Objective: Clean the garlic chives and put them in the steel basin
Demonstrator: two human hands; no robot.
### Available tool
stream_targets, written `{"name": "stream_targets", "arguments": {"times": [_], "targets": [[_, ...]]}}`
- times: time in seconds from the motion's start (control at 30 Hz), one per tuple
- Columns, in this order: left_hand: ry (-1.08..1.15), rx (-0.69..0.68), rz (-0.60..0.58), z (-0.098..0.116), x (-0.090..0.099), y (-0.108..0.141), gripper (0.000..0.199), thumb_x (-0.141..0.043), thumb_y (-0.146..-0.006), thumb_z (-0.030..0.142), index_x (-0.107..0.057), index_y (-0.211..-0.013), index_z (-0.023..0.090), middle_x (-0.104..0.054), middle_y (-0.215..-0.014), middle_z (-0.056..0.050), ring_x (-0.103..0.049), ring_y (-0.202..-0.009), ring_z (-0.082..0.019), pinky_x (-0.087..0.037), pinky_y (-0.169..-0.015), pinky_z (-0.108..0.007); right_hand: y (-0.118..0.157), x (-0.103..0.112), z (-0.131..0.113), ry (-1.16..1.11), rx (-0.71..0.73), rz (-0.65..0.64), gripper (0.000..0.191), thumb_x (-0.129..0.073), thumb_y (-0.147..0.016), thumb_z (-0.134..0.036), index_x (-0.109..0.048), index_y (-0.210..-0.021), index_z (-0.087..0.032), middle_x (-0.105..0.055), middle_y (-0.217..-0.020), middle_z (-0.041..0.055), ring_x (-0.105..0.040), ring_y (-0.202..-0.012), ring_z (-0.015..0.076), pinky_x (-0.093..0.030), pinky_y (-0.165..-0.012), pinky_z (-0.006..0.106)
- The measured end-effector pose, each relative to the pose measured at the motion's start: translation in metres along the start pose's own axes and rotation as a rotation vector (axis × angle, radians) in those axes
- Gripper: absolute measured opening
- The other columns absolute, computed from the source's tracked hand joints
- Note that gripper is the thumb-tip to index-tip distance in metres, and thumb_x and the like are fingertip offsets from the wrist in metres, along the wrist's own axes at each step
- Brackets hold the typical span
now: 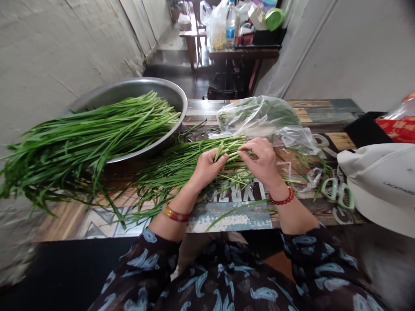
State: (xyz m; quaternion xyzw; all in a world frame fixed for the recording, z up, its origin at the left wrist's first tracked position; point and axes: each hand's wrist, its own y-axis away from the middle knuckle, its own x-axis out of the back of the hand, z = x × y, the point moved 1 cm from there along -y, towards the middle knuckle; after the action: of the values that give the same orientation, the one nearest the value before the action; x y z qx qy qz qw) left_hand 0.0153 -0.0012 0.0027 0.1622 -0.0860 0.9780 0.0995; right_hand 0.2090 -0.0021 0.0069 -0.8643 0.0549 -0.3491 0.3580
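Note:
My left hand point(210, 166) is closed around a few stalks of garlic chives point(219, 151), their pale ends poking up past the thumb. Close by on the right, my right hand point(261, 157) pinches at the pale stem ends with thumb and fingertips. Under and behind both hands, a loose pile of chives point(175, 166) spreads over the patterned table point(230, 218), leaves toward the left. A large metal basin point(184, 108) at the left holds a thick heap of chives point(106, 125), whose leaves hang over its rim.
A clear plastic bag point(259, 114) with more greens lies behind my hands. Green-handled scissors point(339, 192) and a white cap point(382, 181) are at the right, near scraps of leaf. Farther back, a second table point(246, 54) carries a water bottle point(230, 28) and bags.

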Motion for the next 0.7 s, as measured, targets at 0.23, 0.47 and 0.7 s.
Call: {"name": "stream_targets", "arguments": {"times": [0.23,0.47,0.7], "targets": [[-0.078,-0.071,0.071,-0.002,0.000,0.001,0.028,-0.057,-0.091,0.034,-0.056,-0.068,0.018,-0.054,-0.061,0.003,-0.048,-0.063,-0.013,-0.037,-0.065,-0.026,0.004,-0.010,0.008,-0.124,-0.164,0.030,0.007,-0.066,-0.089,-0.028,-0.068,-0.092,-0.023,-0.070,-0.088,0.0038,-0.064,-0.082,0.0201,-0.052,-0.082,0.038],[-0.103,-0.150,0.015,0.003,0.000,0.002,0.029,-0.057,-0.092,0.030,-0.056,-0.066,0.017,-0.054,-0.065,0.002,-0.048,-0.065,-0.012,-0.037,-0.066,-0.025,0.003,-0.013,0.004,-0.186,-0.164,0.049,0.015,-0.068,-0.086,-0.024,-0.067,-0.100,-0.024,-0.069,-0.097,0.0040,-0.063,-0.085,0.0186,-0.054,-0.081,0.035],[-0.097,-0.165,-0.003,0.004,0.000,0.002,0.036,-0.055,-0.094,0.031,-0.055,-0.061,0.017,-0.053,-0.062,0.001,-0.048,-0.064,-0.012,-0.038,-0.065,-0.025,0.004,-0.015,0.005,-0.278,-0.207,0.006,0.008,-0.067,-0.087,-0.027,-0.069,-0.093,-0.022,-0.070,-0.101,0.0057,-0.065,-0.089,0.0185,-0.053,-0.082,0.035]]}}
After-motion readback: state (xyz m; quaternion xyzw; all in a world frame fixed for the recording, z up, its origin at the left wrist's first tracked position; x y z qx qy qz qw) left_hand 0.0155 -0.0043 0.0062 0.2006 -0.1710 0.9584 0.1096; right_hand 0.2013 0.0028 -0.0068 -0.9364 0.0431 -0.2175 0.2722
